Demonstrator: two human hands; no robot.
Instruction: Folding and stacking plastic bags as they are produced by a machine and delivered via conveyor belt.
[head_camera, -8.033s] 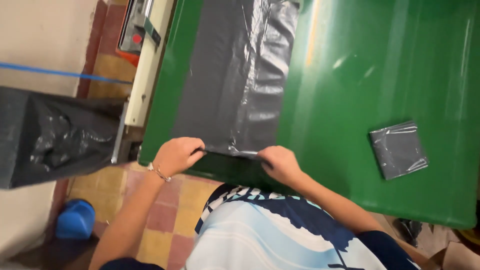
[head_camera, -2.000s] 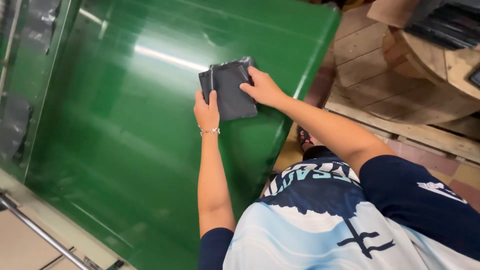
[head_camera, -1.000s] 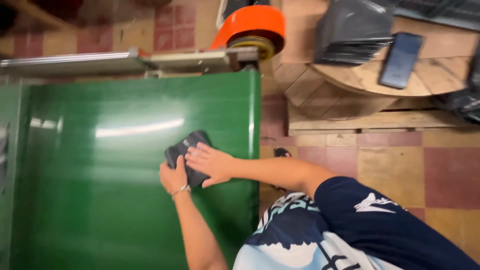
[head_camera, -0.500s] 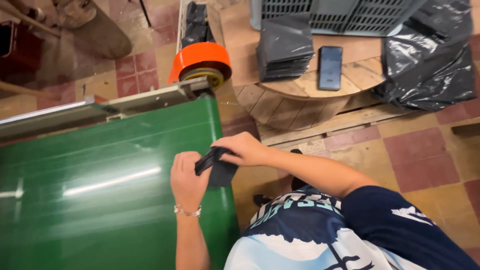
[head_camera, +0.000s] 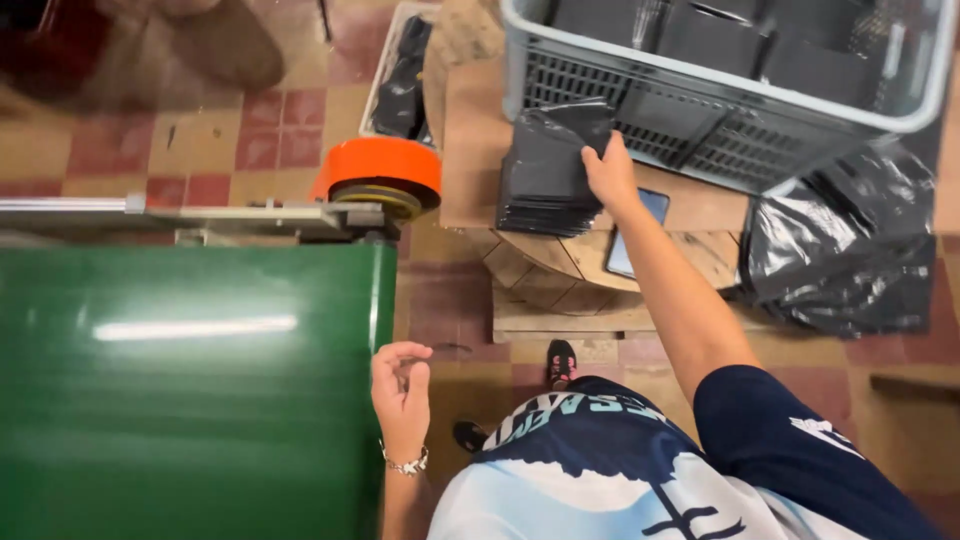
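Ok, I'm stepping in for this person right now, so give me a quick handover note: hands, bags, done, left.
Right hand: reaching out, laying a folded black bag on the stack of folded bags on the wooden spool table.
Left hand: empty, loosely curled beside the green table.
Done: this bag is folded and at the stack.
Left: letting go of it; unfolded black plastic lies under the grey crate.

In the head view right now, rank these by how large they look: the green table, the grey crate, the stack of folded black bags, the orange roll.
1. green table
2. grey crate
3. stack of folded black bags; the orange roll looks nearly alike, so I leave those two unranked.
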